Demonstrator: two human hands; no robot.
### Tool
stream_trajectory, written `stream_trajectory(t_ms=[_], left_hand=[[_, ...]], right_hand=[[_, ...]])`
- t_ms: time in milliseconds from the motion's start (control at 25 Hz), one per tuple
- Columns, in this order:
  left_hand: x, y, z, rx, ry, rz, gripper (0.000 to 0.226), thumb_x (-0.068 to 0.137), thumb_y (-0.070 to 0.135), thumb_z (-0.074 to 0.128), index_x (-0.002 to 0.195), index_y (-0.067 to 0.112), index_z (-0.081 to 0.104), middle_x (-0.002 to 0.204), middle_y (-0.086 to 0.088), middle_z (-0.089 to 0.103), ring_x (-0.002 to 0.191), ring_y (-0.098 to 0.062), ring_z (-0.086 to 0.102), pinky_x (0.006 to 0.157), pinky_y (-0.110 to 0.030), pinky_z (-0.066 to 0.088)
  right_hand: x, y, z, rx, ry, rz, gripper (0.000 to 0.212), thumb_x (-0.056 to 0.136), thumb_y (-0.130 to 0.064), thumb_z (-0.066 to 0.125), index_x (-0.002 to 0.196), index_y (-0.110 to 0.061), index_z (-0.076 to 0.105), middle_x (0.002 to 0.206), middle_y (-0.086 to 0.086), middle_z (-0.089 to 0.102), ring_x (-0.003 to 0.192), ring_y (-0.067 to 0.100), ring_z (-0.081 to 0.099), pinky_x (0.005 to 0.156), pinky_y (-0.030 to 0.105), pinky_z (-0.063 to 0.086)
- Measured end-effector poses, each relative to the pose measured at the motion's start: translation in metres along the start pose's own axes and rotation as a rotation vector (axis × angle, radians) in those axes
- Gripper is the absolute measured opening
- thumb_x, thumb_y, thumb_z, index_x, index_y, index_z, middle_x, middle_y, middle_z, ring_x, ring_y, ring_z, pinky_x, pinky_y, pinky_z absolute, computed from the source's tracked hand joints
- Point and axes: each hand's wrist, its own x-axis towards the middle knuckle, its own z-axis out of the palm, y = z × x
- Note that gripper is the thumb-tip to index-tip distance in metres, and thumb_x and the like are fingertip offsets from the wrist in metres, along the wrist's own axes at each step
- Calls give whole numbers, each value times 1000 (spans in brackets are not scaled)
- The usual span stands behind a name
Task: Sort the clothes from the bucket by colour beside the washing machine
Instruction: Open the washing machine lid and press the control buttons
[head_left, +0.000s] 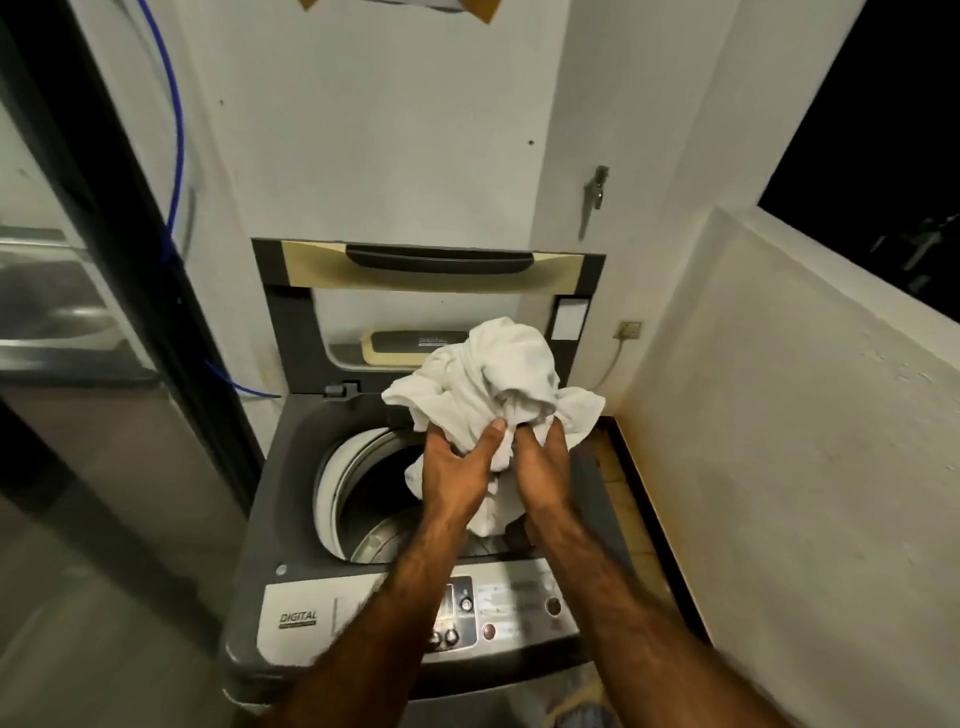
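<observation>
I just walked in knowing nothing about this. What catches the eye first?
A crumpled white cloth stands out at the centre, gripped from below by the left hand and right hand. It is held over the open drum of a grey washing machine, whose lid stands raised against the wall. A blue hose runs down the wall at left.

"DIGITAL" is printed on the washing-machine control panel, below-left of the fingers, and on the raised lid above them.
</observation>
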Motion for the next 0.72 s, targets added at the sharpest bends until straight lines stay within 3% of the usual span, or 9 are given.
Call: stream_trajectory(t_ms=[80, 160, 280, 360, 440, 520, 560, 600, 720], left_hand=[[21, -7, -17, 72, 37, -17, 51, 85, 21, 79, 130, 17, 54, 126, 2, 68, 115, -18, 67, 95, -43, 58], [41, -15, -33, 152, 71, -65, 48, 87, 21, 76, 128, 22, 51, 130, 0, 64, 120, -22, 63, 100, -44, 55], [64, -27, -51, 356, 80, -165, 71, 91, 31, 71, 150, 15, 35, 155, -10, 42, 140, -31, 44, 115, -47, 40], [70, -32, -56, 397, 94, -205, 73, 94, 30, 67, 155, 15, 29, 158, -5, 36, 143, -28, 39, 117, -42, 36], [74, -40, -56, 379, 87, -214, 60, 95, 23, 66, 148, 15, 40, 144, 4, 46, 130, -20, 49, 109, -31, 40], [76, -48, -53, 375, 46, -258, 55, 94, 23, 67, 144, 20, 45, 144, 1, 50, 127, -23, 54, 107, -36, 47], [76, -50, -51, 377, 28, -285, 54, 93, 23, 68, 143, 20, 47, 146, -4, 52, 128, -26, 56, 107, -42, 49], [75, -53, -48, 381, 20, -284, 52, 93, 23, 68, 142, 19, 48, 145, -7, 53, 127, -27, 57, 106, -45, 50], [68, -56, -45, 415, 26, -268, 50, 95, 22, 66, 141, 15, 49, 141, -8, 55, 121, -23, 57, 105, -35, 47]], right_hand=[[11, 12, 20, -25, -62, 69, 64, 83, -49, 61, 142, -28, 52, 136, -1, 65, 123, 24, 62, 107, 46, 51], [17, 22, 32, -73, -100, 125, 50, 94, -41, 60, 141, -25, 54, 140, 1, 63, 126, 25, 60, 110, 47, 47], [28, 35, 36, -167, -91, 171, 43, 106, -27, 50, 147, -18, 51, 151, 1, 51, 139, 25, 48, 120, 43, 36], [34, 39, 36, -193, -84, 168, 36, 106, -21, 51, 140, -17, 58, 146, 2, 56, 135, 23, 51, 116, 37, 39], [41, 42, 37, -204, -81, 171, 33, 104, -17, 52, 136, -17, 62, 139, 1, 61, 124, 19, 59, 106, 25, 47], [43, 44, 37, -219, -89, 168, 31, 105, -15, 51, 134, -16, 62, 128, -4, 62, 101, 9, 62, 75, 1, 47], [43, 46, 37, -232, -90, 167, 30, 105, -15, 52, 133, -17, 63, 125, -5, 62, 97, 7, 60, 65, -2, 44], [43, 49, 38, -241, -91, 167, 28, 104, -17, 53, 129, -20, 65, 124, -5, 64, 99, 10, 62, 68, 2, 47], [43, 65, 37, -239, -82, 176, 17, 100, -23, 57, 109, -32, 68, 119, -1, 71, 110, 20, 68, 98, 36, 57]])
